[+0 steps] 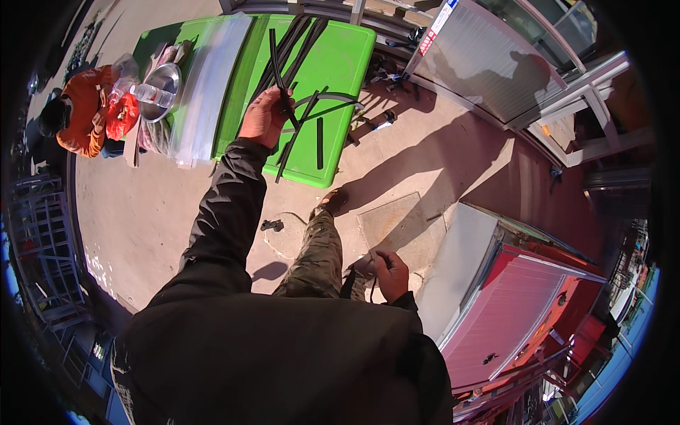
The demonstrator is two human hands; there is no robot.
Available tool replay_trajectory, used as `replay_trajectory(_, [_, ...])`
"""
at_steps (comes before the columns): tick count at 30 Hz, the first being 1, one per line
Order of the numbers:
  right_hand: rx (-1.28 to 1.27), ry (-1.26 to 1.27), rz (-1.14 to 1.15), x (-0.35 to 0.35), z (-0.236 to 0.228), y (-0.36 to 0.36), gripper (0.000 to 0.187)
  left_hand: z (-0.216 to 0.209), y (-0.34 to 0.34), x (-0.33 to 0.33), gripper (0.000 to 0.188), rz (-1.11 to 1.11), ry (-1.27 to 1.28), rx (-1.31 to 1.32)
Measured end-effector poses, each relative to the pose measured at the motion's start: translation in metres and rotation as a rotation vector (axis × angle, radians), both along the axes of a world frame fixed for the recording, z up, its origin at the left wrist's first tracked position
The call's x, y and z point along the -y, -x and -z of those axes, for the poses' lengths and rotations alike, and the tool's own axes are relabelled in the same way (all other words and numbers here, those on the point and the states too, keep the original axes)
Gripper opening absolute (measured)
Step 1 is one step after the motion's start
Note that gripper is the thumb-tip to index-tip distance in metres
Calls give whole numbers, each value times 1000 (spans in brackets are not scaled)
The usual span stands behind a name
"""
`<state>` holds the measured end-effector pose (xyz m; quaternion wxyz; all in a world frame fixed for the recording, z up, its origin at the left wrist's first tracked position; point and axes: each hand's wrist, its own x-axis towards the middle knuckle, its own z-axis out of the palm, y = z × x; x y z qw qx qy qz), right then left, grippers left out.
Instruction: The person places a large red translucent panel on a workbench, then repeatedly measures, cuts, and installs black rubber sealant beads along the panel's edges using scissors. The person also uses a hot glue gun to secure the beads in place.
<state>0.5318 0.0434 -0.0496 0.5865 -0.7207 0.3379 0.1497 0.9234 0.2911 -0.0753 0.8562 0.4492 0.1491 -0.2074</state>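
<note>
Over the green table (347, 64), my left hand (265, 117) is closed around a black rubber strip (275, 53) that sticks up past my fingers. More black strips (309, 44) lie in a bundle just beyond it. Several shorter or curved strips (319, 144) lie loose to its right and below it. My right hand (391, 276) hangs low by my leg, fingers curled. A thin dark strip (373, 289) shows beside it, and the fingers seem closed on it; the rest of that strip is hidden.
Clear plastic sheets (209, 85) hang over the table's left part, near a metal bowl (160, 91) and plastic bottle (151, 95). A person in orange (86, 113) is at far left. Glazed frames (489, 64) stand at back right; a red panel (503, 312) lies lower right.
</note>
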Motion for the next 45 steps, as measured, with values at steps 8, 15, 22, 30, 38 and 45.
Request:
replay_trajectory(8, [491, 358, 92, 22, -68, -11, 64, -106, 144, 139, 23, 382, 250, 13])
replay_trajectory(15, [421, 57, 802, 35, -110, 101, 27, -164, 337, 274, 25, 849, 346, -152])
replay_trajectory(22, [366, -250, 990, 63, -166, 298, 40, -191, 491, 396, 19, 1119, 155, 46])
replay_trajectory(30, [407, -215, 1158, 56, -175, 467, 46, -213, 680, 442, 19, 1344, 145, 114])
replay_trajectory(38, [680, -118, 1487, 51, -163, 539, 25, -194, 800, 482, 16, 1543, 176, 46])
replay_trajectory(45, [266, -58, 1522, 63, -175, 604, 24, -152, 816, 566, 13, 1301, 128, 7])
